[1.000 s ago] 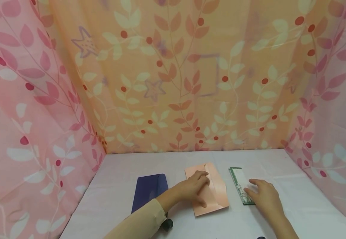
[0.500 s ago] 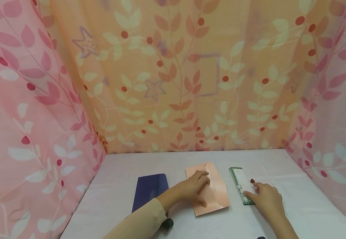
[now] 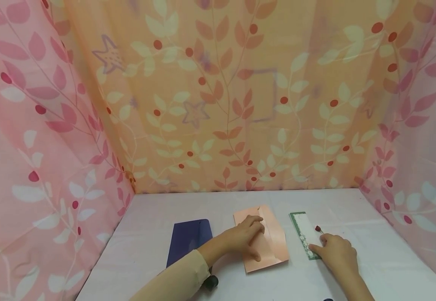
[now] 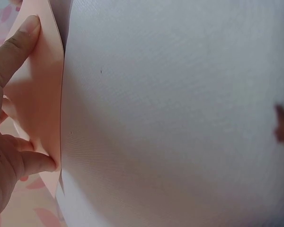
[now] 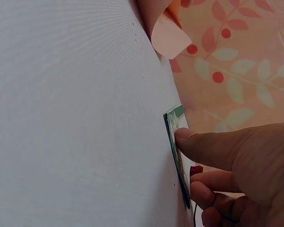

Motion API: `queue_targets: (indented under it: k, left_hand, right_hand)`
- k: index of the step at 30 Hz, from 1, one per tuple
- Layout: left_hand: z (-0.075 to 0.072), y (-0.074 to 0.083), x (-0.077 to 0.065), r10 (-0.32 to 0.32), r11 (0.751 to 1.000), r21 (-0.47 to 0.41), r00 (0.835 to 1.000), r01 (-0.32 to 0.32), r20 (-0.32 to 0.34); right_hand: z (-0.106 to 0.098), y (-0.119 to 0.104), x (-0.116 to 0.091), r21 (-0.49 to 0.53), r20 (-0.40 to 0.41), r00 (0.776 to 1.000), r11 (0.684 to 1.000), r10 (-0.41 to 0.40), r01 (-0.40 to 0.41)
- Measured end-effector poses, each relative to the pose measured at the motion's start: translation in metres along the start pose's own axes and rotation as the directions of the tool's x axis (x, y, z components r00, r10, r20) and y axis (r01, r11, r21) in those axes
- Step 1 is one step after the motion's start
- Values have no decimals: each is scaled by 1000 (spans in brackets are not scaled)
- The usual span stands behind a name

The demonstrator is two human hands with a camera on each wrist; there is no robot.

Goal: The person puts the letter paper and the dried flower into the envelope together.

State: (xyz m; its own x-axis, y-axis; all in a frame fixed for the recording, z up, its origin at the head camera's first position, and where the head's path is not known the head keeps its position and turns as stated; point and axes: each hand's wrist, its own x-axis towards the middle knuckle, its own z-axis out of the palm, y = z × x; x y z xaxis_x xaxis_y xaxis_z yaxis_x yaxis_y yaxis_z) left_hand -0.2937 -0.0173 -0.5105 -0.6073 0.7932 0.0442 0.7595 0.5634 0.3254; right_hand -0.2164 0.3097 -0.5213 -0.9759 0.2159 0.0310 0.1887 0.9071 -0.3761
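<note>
My left hand [image 3: 246,234] rests on a peach envelope [image 3: 270,248], its fingers and thumb spread over the paper. The envelope's flap lies unfolded on the right side. In the left wrist view the thumb and fingertips touch the peach paper [image 4: 42,99]. My right hand [image 3: 339,253] pinches a narrow white card with a green leafy border [image 3: 301,232], the thumb on its face and curled fingers at its right edge. Several layers show at the card's edge [image 5: 177,163]. Beside the index finger sits a small dark red bud [image 3: 318,228] on a thin stem or cord.
A dark blue envelope [image 3: 185,240] lies to the left, partly behind the left forearm. Near the left sleeve is a black rounded object [image 3: 211,282]. Another dark object [image 3: 328,299] is cut off by the bottom edge. Patterned cloth [image 3: 225,104] encloses the white table [image 3: 154,205].
The right fingers have curled in at the card's right edge, and the card has shifted slightly toward me. The dark red bud has come into sight. The left hand stays still.
</note>
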Motion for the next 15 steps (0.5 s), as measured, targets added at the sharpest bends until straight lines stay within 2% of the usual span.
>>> queue_targets:
  k: [7,15]
  left_hand:
    - [0,0,-2,1,1000,0,1000,-1,-2]
    - [-2,2,-3,21,1000,0,999,-21,-25]
  right_hand:
    - [1,-1,-3,75,-5,1000,997,-1,2]
    - [0,-5,-2,141,28,999,989,41,-44]
